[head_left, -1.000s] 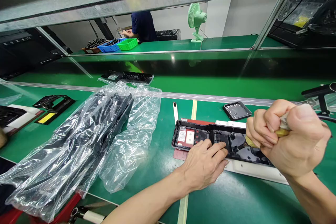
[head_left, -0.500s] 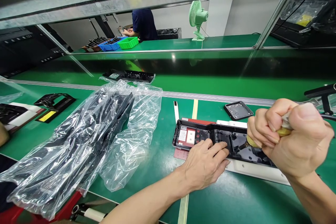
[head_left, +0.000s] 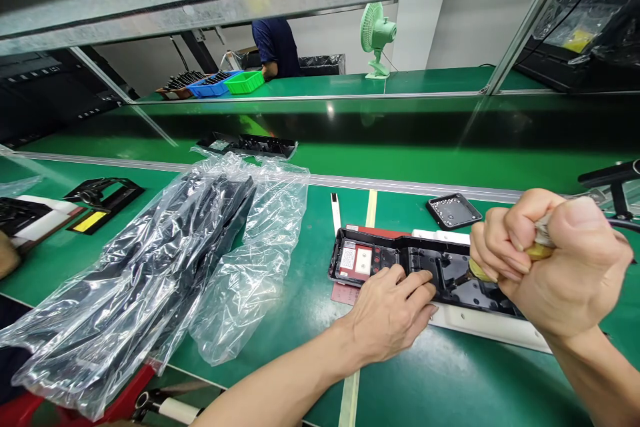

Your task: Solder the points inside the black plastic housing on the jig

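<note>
A long black plastic housing (head_left: 390,255) lies open side up on a white fixture (head_left: 490,325), with a red pad (head_left: 345,293) under its left end. My left hand (head_left: 397,310) rests on the housing's near edge, fingers bent over it and pressed against it. My right hand (head_left: 555,260) is wrapped in a fist round a yellow-handled screwdriver (head_left: 480,271), above the right part of the housing. The tool's tip points down into the housing and is hard to make out. Behind the housing sits a small black tray (head_left: 454,211) of small metal screws.
Clear plastic bags (head_left: 150,287) with black parts cover the left bench. Another black part (head_left: 255,145) lies on the green strip behind. At far left is a black frame (head_left: 107,197). A person (head_left: 277,47) stands beyond, near bins (head_left: 245,82) and a green fan (head_left: 375,33).
The far person's forearm has dropped lower, beside the green bin. The black part on the back strip has shifted slightly right. My two hands look almost unmoved.
</note>
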The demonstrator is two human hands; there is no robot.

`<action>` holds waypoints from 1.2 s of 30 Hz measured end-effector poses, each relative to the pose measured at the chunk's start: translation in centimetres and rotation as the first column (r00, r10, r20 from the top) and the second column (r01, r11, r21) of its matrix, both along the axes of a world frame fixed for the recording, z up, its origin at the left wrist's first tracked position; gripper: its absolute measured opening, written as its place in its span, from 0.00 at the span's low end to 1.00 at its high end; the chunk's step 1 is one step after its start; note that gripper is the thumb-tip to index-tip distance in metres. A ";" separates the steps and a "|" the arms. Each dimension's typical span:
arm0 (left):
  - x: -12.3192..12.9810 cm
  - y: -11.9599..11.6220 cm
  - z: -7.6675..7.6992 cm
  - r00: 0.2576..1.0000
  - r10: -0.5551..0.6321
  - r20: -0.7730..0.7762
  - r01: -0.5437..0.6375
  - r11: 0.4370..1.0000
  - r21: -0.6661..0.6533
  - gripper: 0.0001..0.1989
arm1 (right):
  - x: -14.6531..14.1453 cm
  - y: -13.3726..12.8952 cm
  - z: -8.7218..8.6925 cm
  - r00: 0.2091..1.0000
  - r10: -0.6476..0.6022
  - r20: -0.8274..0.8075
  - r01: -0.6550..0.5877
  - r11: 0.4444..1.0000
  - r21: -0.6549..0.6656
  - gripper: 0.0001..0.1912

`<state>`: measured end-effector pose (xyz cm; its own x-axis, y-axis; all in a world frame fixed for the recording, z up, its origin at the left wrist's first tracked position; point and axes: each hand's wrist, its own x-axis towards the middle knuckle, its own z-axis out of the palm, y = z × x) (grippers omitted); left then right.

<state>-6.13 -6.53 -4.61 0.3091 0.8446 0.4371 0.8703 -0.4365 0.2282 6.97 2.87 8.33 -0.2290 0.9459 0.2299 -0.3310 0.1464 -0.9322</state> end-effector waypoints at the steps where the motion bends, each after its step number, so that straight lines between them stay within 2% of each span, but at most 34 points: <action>1: 0.0 0.0 0.0 1.000 0.000 -0.001 0.000 1.000 0.000 0.14 | 0.0 0.0 0.0 1.000 0.000 0.000 0.000 1.000 0.001 0.25; 27: -0.2 0.0 -0.1 1.000 -0.007 -0.021 0.007 1.000 -0.007 0.15 | 0.9 0.4 0.1 0.997 0.071 0.038 -0.073 0.996 0.055 0.18; 36: -0.2 0.1 -0.3 1.000 -0.002 -0.028 0.001 1.000 -0.003 0.15 | 1.2 0.6 0.0 0.990 0.137 0.036 -0.139 0.989 0.044 0.20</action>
